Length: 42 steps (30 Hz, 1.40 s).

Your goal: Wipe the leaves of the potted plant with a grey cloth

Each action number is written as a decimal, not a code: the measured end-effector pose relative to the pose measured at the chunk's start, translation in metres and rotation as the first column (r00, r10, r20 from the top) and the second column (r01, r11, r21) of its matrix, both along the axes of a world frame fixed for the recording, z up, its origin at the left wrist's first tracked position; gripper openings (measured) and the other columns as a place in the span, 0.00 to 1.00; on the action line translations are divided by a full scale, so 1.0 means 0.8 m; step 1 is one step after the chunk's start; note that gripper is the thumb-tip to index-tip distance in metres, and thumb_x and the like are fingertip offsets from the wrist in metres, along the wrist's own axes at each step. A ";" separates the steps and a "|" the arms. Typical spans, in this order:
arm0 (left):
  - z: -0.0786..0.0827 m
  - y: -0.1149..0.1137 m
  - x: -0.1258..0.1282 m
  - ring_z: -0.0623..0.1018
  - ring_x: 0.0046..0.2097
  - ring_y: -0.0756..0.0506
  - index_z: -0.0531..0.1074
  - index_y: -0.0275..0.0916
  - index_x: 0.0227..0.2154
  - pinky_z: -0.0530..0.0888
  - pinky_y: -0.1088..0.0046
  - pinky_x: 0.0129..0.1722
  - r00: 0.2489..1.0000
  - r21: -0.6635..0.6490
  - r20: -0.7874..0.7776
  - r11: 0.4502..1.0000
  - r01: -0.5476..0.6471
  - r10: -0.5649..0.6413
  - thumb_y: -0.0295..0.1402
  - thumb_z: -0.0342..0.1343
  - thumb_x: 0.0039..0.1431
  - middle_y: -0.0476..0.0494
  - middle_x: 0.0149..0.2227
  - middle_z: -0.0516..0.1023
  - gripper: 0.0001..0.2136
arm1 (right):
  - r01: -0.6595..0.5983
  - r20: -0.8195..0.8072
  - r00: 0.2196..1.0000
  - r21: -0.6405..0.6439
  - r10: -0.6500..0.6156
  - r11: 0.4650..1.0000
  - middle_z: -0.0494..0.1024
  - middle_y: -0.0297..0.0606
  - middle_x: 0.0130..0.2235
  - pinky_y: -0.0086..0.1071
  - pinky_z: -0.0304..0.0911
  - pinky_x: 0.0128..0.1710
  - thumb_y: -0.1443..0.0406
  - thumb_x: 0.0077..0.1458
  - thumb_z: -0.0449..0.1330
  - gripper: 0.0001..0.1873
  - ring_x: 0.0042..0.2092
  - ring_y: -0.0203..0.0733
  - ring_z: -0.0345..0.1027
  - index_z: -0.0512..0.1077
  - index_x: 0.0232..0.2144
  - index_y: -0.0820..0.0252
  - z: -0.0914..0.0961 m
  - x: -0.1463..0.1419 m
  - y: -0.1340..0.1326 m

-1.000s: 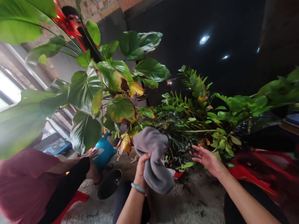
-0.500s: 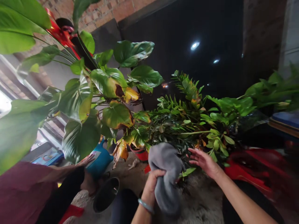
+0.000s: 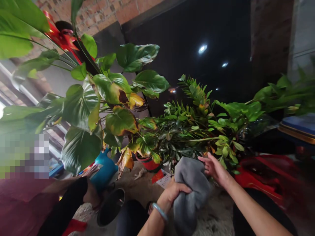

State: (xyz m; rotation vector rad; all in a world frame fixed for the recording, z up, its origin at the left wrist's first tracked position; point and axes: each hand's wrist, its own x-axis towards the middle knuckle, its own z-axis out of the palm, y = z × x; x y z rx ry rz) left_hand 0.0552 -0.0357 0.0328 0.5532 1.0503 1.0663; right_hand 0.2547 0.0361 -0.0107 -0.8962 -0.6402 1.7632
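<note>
A bunched grey cloth (image 3: 190, 193) hangs in front of the plants, gripped by my left hand (image 3: 173, 193), which has a pale bangle (image 3: 159, 211) at its wrist. My right hand (image 3: 218, 170) is just right of the cloth with fingers stretched apart. Its fingertips reach the cloth's upper right edge; whether they touch it I cannot tell. Behind both hands, dense green foliage (image 3: 180, 127) spreads low over the floor. Some of the large-leaved plant's leaves (image 3: 121, 121) are yellow and brown at the edges.
On the left a co-worker's arm (image 3: 64, 183) is beside a blue watering can-like container (image 3: 104, 170). A dark bucket (image 3: 110, 208) stands on the floor. Behind it are a red pot (image 3: 149, 164) and a printed card (image 3: 164, 180). Red plastic (image 3: 258, 177) lies at right.
My left hand has carried the cloth right, closer to my right hand, uncovering the printed card. My right hand has shifted slightly; the view has moved a little.
</note>
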 end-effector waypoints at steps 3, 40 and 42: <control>0.051 0.017 0.000 0.81 0.39 0.35 0.77 0.35 0.28 0.76 0.60 0.44 0.999 0.121 -0.038 0.993 0.007 -0.002 0.19 0.64 0.27 0.42 0.31 0.83 0.18 | 0.004 -0.015 1.000 0.030 -0.003 1.000 0.83 0.46 0.40 0.41 0.72 0.38 0.46 0.55 0.55 0.22 0.43 0.53 0.76 0.79 0.32 0.56 0.002 0.000 -0.002; 0.124 0.050 0.024 0.78 0.31 0.43 0.78 0.36 0.28 0.77 0.65 0.37 0.997 0.256 -0.011 0.964 -0.073 0.078 0.27 0.67 0.25 0.46 0.28 0.82 0.18 | 0.055 -0.081 0.995 -0.001 -0.055 0.998 0.83 0.46 0.35 0.44 0.70 0.40 0.48 0.51 0.58 0.20 0.41 0.54 0.76 0.78 0.31 0.56 0.005 0.004 0.000; 0.127 0.064 0.022 0.77 0.29 0.45 0.76 0.35 0.28 0.77 0.65 0.37 0.977 0.252 0.039 0.944 -0.212 0.209 0.29 0.67 0.26 0.46 0.27 0.81 0.17 | 0.064 -0.072 0.995 0.009 -0.063 0.998 0.82 0.47 0.36 0.42 0.71 0.38 0.49 0.52 0.59 0.19 0.40 0.52 0.76 0.78 0.30 0.58 0.009 0.002 -0.001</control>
